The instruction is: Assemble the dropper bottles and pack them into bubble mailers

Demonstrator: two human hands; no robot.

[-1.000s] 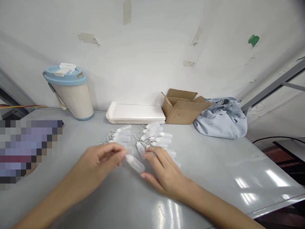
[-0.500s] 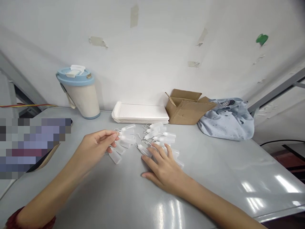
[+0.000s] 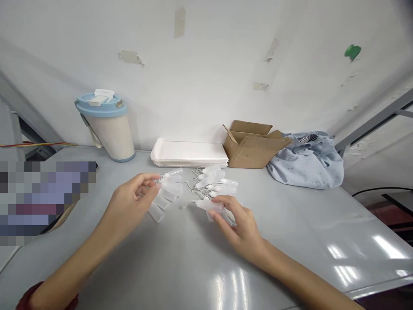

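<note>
My left hand (image 3: 137, 193) has its thumb and index finger closed around the thin cord ends of a fanned group of small translucent white plastic tubes (image 3: 171, 189). The tubes of this group spread to the right and below its fingertips. Between thumb and index finger, my right hand (image 3: 237, 224) pinches one such plastic tube (image 3: 206, 205), its tapered, corded end pointing left. Under and behind that hand lies a looser pile of the same tubes (image 3: 222, 186), with thin grey cords at their left ends. The hand partly hides the nearest ones.
A stack of flat white packets (image 3: 190, 153) lies against the wall, beside an open cardboard box (image 3: 251, 150). Bluish-grey cloth (image 3: 306, 165) is bunched at the right. A cream tumbler (image 3: 111, 133) with a blue lid stands at back left, on the grey table (image 3: 167, 267).
My right hand has gone from lying spread over the pile to pinching one tube, lifted slightly with its cord trailing left. My left hand stays at the left group's cords.
</note>
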